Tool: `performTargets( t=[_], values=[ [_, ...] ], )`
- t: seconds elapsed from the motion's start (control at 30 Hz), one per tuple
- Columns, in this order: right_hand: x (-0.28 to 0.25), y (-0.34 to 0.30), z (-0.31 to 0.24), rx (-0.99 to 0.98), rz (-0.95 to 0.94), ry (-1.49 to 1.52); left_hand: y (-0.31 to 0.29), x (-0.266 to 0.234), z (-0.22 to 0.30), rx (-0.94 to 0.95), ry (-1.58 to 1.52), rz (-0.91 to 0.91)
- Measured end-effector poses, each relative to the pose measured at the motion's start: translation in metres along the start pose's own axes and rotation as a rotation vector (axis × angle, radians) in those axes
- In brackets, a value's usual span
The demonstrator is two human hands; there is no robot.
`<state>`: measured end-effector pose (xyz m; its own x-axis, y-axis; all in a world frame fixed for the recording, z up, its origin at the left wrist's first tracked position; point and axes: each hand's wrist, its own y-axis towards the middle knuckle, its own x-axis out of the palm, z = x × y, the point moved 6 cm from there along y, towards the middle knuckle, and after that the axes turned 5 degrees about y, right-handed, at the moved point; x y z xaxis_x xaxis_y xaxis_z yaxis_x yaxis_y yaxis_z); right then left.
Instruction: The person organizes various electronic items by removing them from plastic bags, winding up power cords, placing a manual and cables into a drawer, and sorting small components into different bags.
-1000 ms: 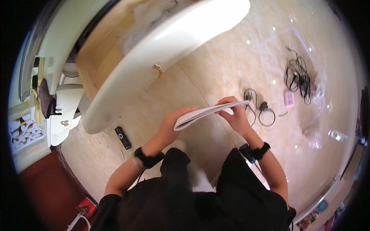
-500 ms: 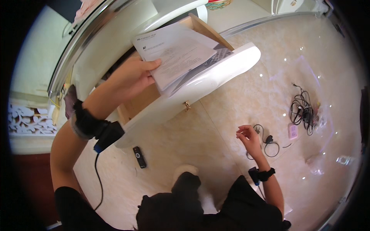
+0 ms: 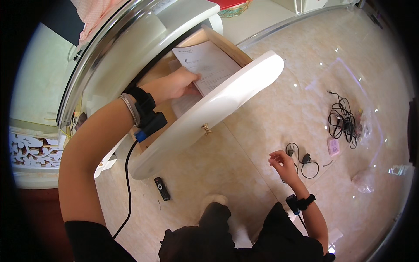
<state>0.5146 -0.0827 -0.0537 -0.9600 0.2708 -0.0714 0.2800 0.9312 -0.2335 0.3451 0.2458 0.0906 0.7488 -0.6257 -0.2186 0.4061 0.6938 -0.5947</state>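
My left hand (image 3: 181,82) reaches into a pulled-out drawer (image 3: 244,89) with a curved white front. Its thumb lies on top of a stack of printed papers (image 3: 211,65), and the fingers grip the near left edge from below. The stack rests low inside the drawer, partly hidden by the front panel. Over the floor at the right hovers my right hand (image 3: 283,167), fingers loosely bent and apart, with nothing in it. Closest to it lies a short black cable with a plug (image 3: 307,159).
A tangled bundle of black cables (image 3: 342,122), a pink box-shaped item (image 3: 333,146) and crumpled clear plastic (image 3: 363,181) lie on the floor at the right. A black remote control (image 3: 162,188) lies below the drawer. Its front carries a gold knob (image 3: 206,129).
My left hand has lowered the papers from above the drawer's front edge down into the drawer, still holding them. My right hand has barely moved.
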Motion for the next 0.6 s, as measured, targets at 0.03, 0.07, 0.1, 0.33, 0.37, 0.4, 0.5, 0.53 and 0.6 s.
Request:
performTargets(
  t=[0.03, 0.07, 0.1, 0.33, 0.37, 0.4, 0.5, 0.53, 0.6],
  values=[
    [-0.001, -0.001, 0.0, 0.004, -0.002, -0.003, -0.001, 0.004, -0.002, -0.061, 0.085, -0.041],
    [-0.001, -0.002, 0.002, 0.001, -0.001, -0.016, -0.003, 0.005, -0.003, -0.122, 0.17, -0.083],
    [-0.001, -0.002, 0.004, -0.004, -0.008, -0.031, -0.007, 0.004, -0.006, -0.183, 0.252, -0.119],
    [0.006, -0.001, 0.0, 0.024, -0.046, -0.031, 0.02, -0.012, -0.029, -0.175, 0.756, -0.093],
    [0.007, 0.0, 0.0, 0.014, -0.054, -0.043, 0.022, -0.014, -0.03, -0.196, 0.805, -0.07],
    [0.009, 0.0, 0.001, 0.006, -0.064, -0.056, 0.023, -0.016, -0.032, -0.22, 0.851, -0.047],
    [0.005, -0.002, 0.001, 0.014, -0.065, -0.083, 0.009, 0.006, 0.008, 0.037, 1.583, -0.037],
    [0.005, -0.003, -0.001, 0.019, -0.071, -0.087, 0.009, 0.007, 0.015, 0.171, 1.628, 0.064],
    [0.005, -0.004, -0.002, 0.015, -0.078, -0.098, 0.006, 0.008, 0.025, 0.448, 1.69, 0.274]
  ],
)
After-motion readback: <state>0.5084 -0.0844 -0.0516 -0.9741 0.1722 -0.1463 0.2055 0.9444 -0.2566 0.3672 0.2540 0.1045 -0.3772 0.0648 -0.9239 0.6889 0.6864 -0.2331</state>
